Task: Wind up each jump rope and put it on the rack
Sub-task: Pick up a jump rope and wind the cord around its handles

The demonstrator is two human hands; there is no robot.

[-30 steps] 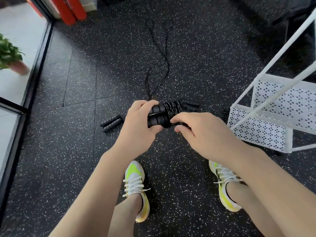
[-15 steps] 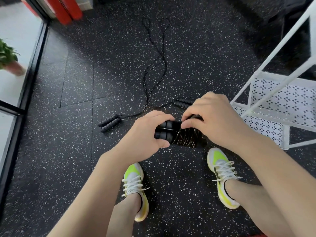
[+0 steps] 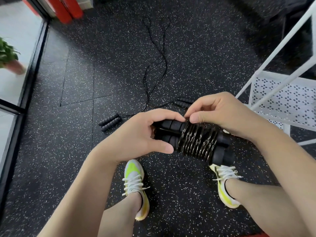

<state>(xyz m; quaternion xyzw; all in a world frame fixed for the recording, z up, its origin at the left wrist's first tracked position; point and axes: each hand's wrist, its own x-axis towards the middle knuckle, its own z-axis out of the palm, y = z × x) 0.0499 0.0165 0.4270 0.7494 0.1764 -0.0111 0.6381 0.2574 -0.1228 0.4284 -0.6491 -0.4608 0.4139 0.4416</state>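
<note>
I hold a wound jump rope [image 3: 196, 141] at waist height: two black foam handles side by side with black cord coiled many times round their middle. My left hand [image 3: 136, 135] grips the left ends of the handles. My right hand [image 3: 222, 115] pinches the cord at the top of the coil. Two more black jump ropes lie on the floor beyond my hands, one with paired handles [image 3: 110, 121] at the left, the other with handles [image 3: 183, 102] partly behind my right hand. Their loose cords [image 3: 154, 65] run away from me. The white rack [image 3: 282, 103] stands at the right.
Black speckled rubber floor [image 3: 68, 151] all round. My feet in white and yellow shoes [image 3: 135, 183] stand below the hands. A glass wall with a black frame [image 3: 29, 82] runs along the left, a potted plant [image 3: 8, 57] behind it. Red pads [image 3: 65, 7] lean at the top left.
The bundle has come closer to me and lower in view. My right hand has shifted from covering the coil to pinching the cord at its top, so the coil now shows.
</note>
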